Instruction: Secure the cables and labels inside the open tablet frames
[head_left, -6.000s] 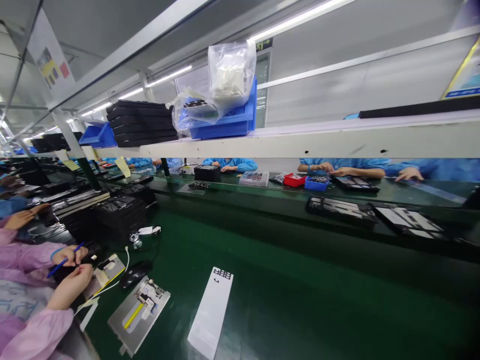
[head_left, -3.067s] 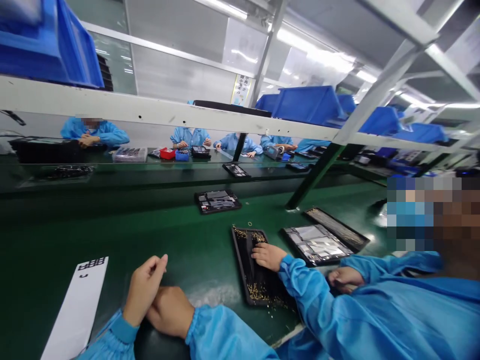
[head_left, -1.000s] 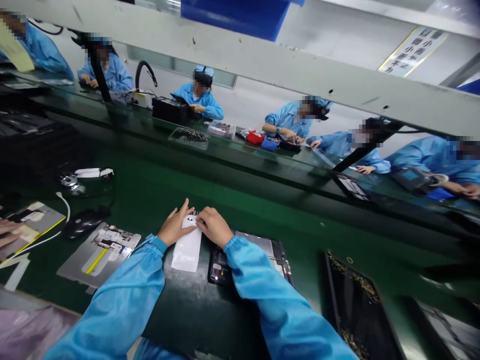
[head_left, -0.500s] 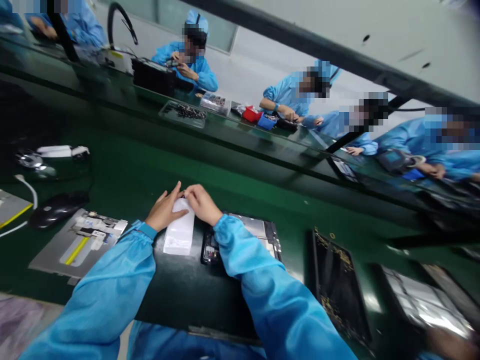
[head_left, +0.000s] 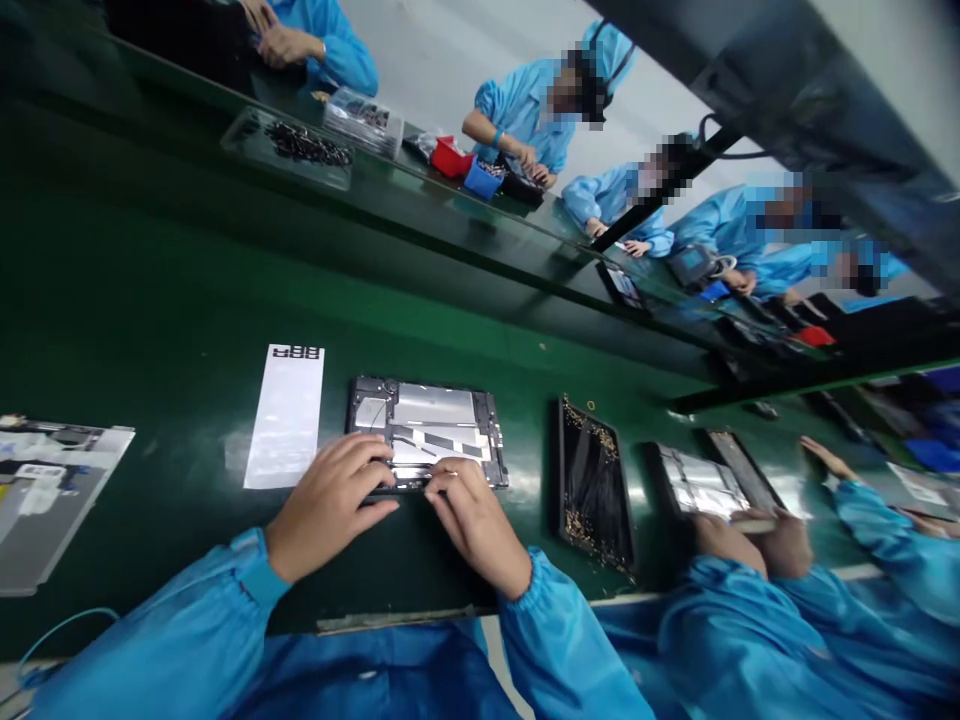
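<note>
An opened tablet [head_left: 436, 405] lies flat in front of me, its silver battery and dark inner frame showing. Over its near left corner rests my left hand [head_left: 330, 505], open, with the fingers loosely apart and the thumb toward the near edge. My right hand [head_left: 480, 520] is closed in a pinch at the tablet's near edge, right of the middle. Whatever lies between those fingertips is too small or hidden to name. Left of the tablet is a white backing sheet [head_left: 283, 425] with several small black stickers along its far end.
A black tray [head_left: 597, 490] of cables with gold ends is to the right. Beyond it a co-worker's hands [head_left: 750, 540] are at another device [head_left: 701, 482]. At far left lies a grey panel [head_left: 52, 520]. Across the back runs a glass shelf with a clear tray [head_left: 289, 150].
Both hands have left the white sheet's far end and come to the tablet's near edge. The sheet now lies free on the table. The camera view has swung right.
</note>
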